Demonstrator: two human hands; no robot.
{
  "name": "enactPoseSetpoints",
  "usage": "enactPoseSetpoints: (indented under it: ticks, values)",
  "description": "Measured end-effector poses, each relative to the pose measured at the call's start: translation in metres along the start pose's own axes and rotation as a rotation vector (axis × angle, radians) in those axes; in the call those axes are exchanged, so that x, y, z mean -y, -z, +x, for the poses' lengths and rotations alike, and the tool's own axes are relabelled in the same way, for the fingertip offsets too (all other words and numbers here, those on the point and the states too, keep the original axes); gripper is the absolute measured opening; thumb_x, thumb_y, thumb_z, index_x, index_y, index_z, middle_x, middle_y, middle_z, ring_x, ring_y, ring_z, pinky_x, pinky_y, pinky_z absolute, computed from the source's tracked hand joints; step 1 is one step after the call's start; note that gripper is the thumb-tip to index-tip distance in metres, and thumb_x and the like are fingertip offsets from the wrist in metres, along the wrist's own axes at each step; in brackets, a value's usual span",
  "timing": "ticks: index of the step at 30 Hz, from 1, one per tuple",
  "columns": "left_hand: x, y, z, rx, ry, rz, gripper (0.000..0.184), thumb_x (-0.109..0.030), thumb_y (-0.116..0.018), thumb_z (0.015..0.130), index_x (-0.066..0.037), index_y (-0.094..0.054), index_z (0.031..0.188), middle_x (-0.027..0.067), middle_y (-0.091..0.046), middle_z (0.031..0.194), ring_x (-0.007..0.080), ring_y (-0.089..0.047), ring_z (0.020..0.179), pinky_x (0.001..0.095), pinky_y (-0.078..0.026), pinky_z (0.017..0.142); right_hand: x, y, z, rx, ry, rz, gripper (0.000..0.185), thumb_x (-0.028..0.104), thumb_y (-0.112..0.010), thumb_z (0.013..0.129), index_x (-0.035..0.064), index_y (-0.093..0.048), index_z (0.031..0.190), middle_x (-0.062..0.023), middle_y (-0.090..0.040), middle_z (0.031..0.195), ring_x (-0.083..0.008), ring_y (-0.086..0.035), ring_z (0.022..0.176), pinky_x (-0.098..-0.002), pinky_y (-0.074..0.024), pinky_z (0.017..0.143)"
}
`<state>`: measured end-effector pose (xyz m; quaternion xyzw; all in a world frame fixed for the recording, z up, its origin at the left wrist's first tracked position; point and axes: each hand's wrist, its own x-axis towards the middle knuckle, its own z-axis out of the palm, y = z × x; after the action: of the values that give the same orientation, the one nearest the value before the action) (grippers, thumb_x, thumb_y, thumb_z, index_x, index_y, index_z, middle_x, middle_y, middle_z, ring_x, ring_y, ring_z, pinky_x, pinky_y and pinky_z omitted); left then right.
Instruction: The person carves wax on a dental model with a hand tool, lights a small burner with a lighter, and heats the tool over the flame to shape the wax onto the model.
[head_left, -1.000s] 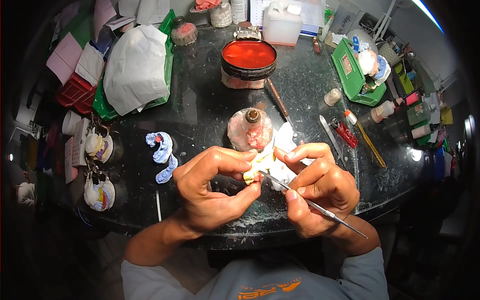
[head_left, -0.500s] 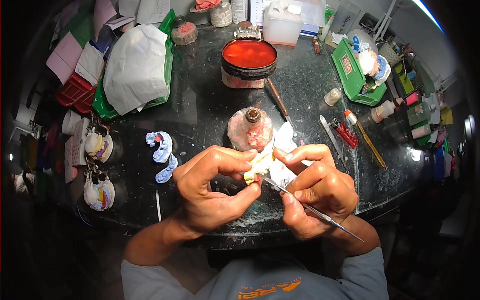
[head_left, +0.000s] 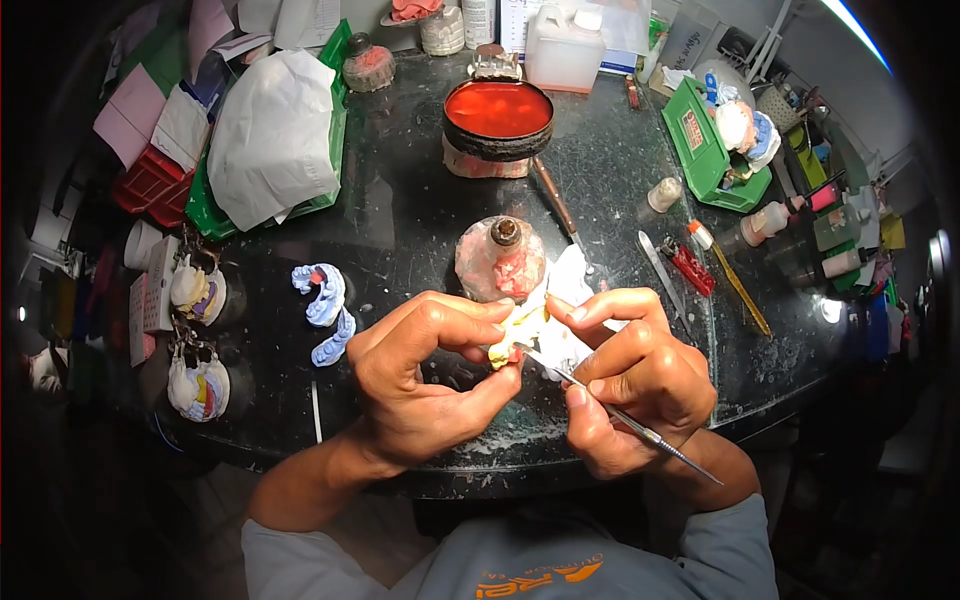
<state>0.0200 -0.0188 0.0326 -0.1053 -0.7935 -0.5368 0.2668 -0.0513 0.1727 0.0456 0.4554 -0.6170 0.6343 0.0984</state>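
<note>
Between the thumb and fingers of my left hand [head_left: 425, 375] is a small yellow dental piece [head_left: 499, 354] with a bit of red on it, partly covered by the fingertips. My right hand [head_left: 645, 385] grips a thin metal dental carver [head_left: 652, 438] like a pen. The carver's tip is at the yellow piece, though bright glare hides whether it touches. My right forefinger and thumb are close to a white cloth [head_left: 568, 285] that lies behind and under the hands. Just beyond stands a burner [head_left: 507, 232] on a round, wax-smeared base.
A pan of red wax [head_left: 498, 108] stands at the back. Blue dental casts [head_left: 320, 295] lie left, beside mounted models [head_left: 198, 385]. On the right are a knife [head_left: 663, 270], a red-handled tool [head_left: 690, 268], a yellow-handled brush [head_left: 735, 280] and a green bin [head_left: 710, 170].
The carver has shifted very slightly in my right hand, its rear end a little to the left. My left hand looks almost still around the yellow piece.
</note>
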Motion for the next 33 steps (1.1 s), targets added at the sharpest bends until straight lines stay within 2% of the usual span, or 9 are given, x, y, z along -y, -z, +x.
enactPoseSetpoints:
  ticks: [3, 6, 9, 15, 18, 24, 27, 30, 33]
  values:
    - [0.0003, -0.0001, 0.0, -0.003, -0.002, -0.005, 0.035, 0.008, -0.082, 0.065, 0.0, -0.063, 0.094, 0.0198, -0.072, 0.099, 0.0218, -0.073, 0.092, 0.0295, -0.058, 0.08, 0.0004, 0.0004, 0.0012, 0.018, 0.004, -0.003, 0.022, -0.01, -0.071, 0.066, 0.0031, -0.054, 0.072, -0.0077, -0.063, 0.072, -0.0329, -0.066, 0.095, -0.0422, -0.0599, 0.082]
    - [0.0016, -0.0044, 0.0018, -0.065, -0.03, -0.029, 0.029, 0.006, -0.081, 0.067, 0.0, -0.067, 0.092, 0.0178, -0.073, 0.097, 0.0119, -0.068, 0.072, 0.023, -0.055, 0.06, 0.0021, 0.0022, 0.0027, 0.047, 0.008, 0.007, 0.022, -0.01, -0.071, 0.066, 0.0031, -0.055, 0.072, -0.0075, -0.063, 0.071, -0.0329, -0.066, 0.096, -0.0429, -0.0594, 0.084]
    - [0.0018, -0.0045, 0.0021, -0.068, -0.035, -0.025, 0.029, 0.007, -0.081, 0.067, 0.0, -0.067, 0.092, 0.0174, -0.073, 0.097, 0.0118, -0.068, 0.072, 0.023, -0.054, 0.06, 0.0022, 0.0021, 0.0023, 0.049, 0.012, 0.026, 0.021, -0.011, -0.07, 0.066, 0.0031, -0.055, 0.072, -0.0072, -0.062, 0.07, -0.0328, -0.066, 0.096, -0.0436, -0.059, 0.086]
    - [0.0009, -0.0042, 0.0024, -0.066, -0.045, -0.028, 0.028, 0.006, -0.08, 0.068, 0.0, -0.067, 0.092, 0.0169, -0.073, 0.097, 0.012, -0.068, 0.072, 0.0237, -0.055, 0.062, 0.0024, 0.0016, 0.0028, 0.029, 0.003, 0.017, 0.021, -0.011, -0.07, 0.066, 0.0033, -0.055, 0.071, -0.007, -0.062, 0.07, -0.0326, -0.066, 0.096, -0.0438, -0.0594, 0.085]
    - [0.0, 0.0006, 0.0003, 0.002, -0.011, 0.005, 0.035, 0.007, -0.082, 0.065, 0.0, -0.063, 0.093, 0.0203, -0.072, 0.1, 0.0228, -0.073, 0.092, 0.0298, -0.058, 0.079, 0.0024, 0.0009, 0.0024, 0.023, 0.001, 0.01, 0.021, -0.01, -0.07, 0.066, 0.0035, -0.055, 0.071, -0.007, -0.062, 0.07, -0.0323, -0.066, 0.095, -0.0435, -0.0597, 0.085]
    - [-0.0002, 0.0005, 0.0008, 0.0, -0.018, 0.012, 0.034, 0.007, -0.082, 0.065, 0.0, -0.063, 0.093, 0.0202, -0.072, 0.1, 0.0226, -0.073, 0.092, 0.0295, -0.058, 0.078, 0.0013, 0.0011, 0.0021, 0.036, 0.01, -0.01, 0.022, -0.009, -0.071, 0.067, 0.004, -0.055, 0.071, -0.007, -0.063, 0.071, -0.0322, -0.066, 0.096, -0.0427, -0.0592, 0.084]
    - [0.0004, -0.0033, 0.0023, -0.059, -0.034, -0.019, 0.028, 0.006, -0.08, 0.067, 0.0, -0.067, 0.091, 0.0171, -0.073, 0.098, 0.0121, -0.068, 0.072, 0.0239, -0.055, 0.062, 0.0019, 0.0017, 0.0018, 0.044, 0.003, -0.015, 0.022, -0.009, -0.072, 0.067, 0.0042, -0.055, 0.07, -0.007, -0.063, 0.071, -0.0324, -0.067, 0.096, -0.0424, -0.0588, 0.084]
    - [0.0007, -0.0036, 0.0023, -0.059, -0.038, -0.013, 0.028, 0.006, -0.08, 0.067, -0.001, -0.067, 0.091, 0.0172, -0.073, 0.098, 0.0119, -0.067, 0.071, 0.0238, -0.054, 0.061, 0.0018, 0.0011, 0.0022, 0.048, 0.009, -0.012, 0.022, -0.009, -0.072, 0.067, 0.0043, -0.055, 0.07, -0.0067, -0.063, 0.07, -0.0323, -0.067, 0.096, -0.0428, -0.0584, 0.085]
    - [0.0004, 0.0, 0.0008, -0.002, -0.015, 0.026, 0.035, 0.008, -0.082, 0.064, 0.0, -0.063, 0.092, 0.0196, -0.072, 0.099, 0.0233, -0.073, 0.093, 0.0307, -0.058, 0.081, 0.002, 0.0017, 0.0028, 0.061, 0.018, -0.005, 0.021, -0.008, -0.072, 0.067, 0.0043, -0.056, 0.07, -0.0064, -0.062, 0.069, -0.0325, -0.066, 0.096, -0.0436, -0.058, 0.086]
